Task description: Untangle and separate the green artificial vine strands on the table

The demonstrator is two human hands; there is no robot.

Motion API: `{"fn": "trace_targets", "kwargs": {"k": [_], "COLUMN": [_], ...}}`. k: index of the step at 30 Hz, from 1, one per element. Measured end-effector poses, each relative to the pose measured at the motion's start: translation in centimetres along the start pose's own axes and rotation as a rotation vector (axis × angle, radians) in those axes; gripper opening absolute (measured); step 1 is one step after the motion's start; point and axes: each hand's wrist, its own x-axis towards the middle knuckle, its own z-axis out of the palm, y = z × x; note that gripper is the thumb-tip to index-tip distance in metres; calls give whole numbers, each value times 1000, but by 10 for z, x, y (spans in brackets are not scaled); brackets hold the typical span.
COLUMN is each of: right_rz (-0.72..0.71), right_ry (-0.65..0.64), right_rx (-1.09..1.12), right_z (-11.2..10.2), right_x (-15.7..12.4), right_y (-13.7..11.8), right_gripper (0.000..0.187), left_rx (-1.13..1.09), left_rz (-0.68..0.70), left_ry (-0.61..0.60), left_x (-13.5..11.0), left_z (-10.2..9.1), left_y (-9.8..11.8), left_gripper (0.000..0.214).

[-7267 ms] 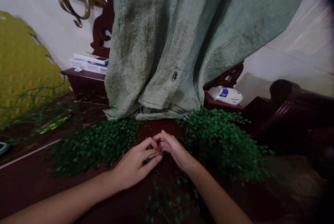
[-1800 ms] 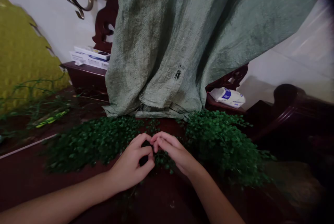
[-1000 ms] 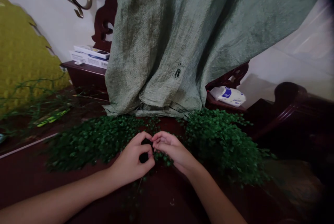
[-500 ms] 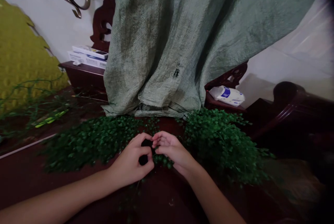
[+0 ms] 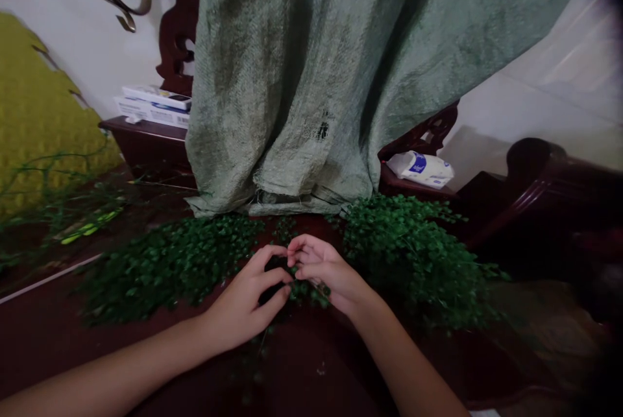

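Observation:
My left hand [image 5: 253,297] and my right hand [image 5: 327,271] meet over the dark red tabletop [image 5: 302,358], fingertips almost touching. A small leafy green sprig [image 5: 316,295] shows beneath my right fingers, which are curled around it. The left thumb and fingers bend in a loose pinch at the same sprig; the exact contact is hidden. Thin leafy strands hang below the left hand. A dense heap of green sprigs [image 5: 170,268] lies to the left, and another green heap [image 5: 409,261] to the right.
A greenish woven sack [image 5: 292,80] drapes behind the heaps. White boxes [image 5: 153,109] rest on a wooden ledge at left, a tissue pack [image 5: 422,169] at right. Loose green stems [image 5: 53,190], a yellow-green tool [image 5: 92,227] and a pale thin rod [image 5: 48,279] lie on the left.
My left thumb and index finger have parted slightly. The right fingers have shifted a little upward, and more of the sprig shows under them. The view has moved slightly.

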Motion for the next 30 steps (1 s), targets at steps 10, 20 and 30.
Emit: {"fn": "trace_targets", "kwargs": {"k": [10,20,30], "right_rz": [-28,-72,-79], "right_ry": [-80,17,-83], "right_rx": [-21,66,-1], "right_z": [-2,1,10], "right_x": [-2,7,4], "right_y": [1,10,8], "right_gripper": [24,30,29], "left_rx": [66,45,68], "left_rz": [-29,-40,-30], "left_ry": [0,-46,-30], "left_x": [2,2,1], "left_z": [0,-1,2], "left_y": [1,1,0], "left_gripper": [14,17,16]}}
